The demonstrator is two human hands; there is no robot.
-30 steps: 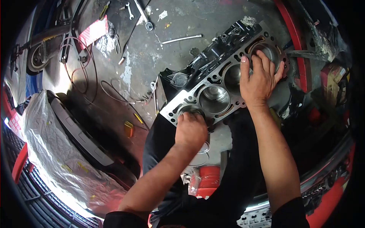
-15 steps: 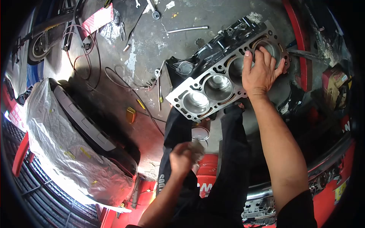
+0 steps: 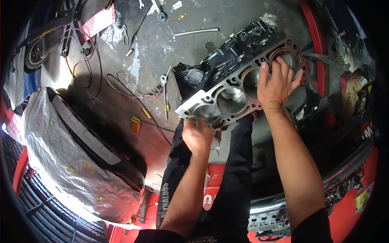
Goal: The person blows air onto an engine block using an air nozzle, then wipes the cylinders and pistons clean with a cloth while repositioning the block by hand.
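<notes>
The long engine block with a bright machined metal face and black side parts point(image 3: 234, 83) lies slantwise on the grey, stained concrete floor point(image 3: 150, 48), its bored face turned up toward the person, so the cylinder openings are easy to reach. Its near long edge is beside the black trouser legs point(image 3: 239, 150), which probably helps keep the weight close to the body.

The right hand point(image 3: 277, 87) is spread over the bore at the block's right end, thumb apart on the face between openings and fingers reaching over the bore; that wide placing looks meant to brace the block. The left hand point(image 3: 197, 135) is at the lower left corner, fingers curled in at the end bore's near rim. Something greyish may be pinched there, but I cannot tell.

Beyond the block's far edge lies a long, thin steel bar point(image 3: 195, 31), with a round-headed steel ratchet point(image 3: 161, 16) up and to its left. A slim metal tool point(image 3: 165, 97) lies near the block's left end, and a small yellow block-shaped item point(image 3: 136, 124) is farther left, all seemingly set aside within reach, off the working face.
</notes>
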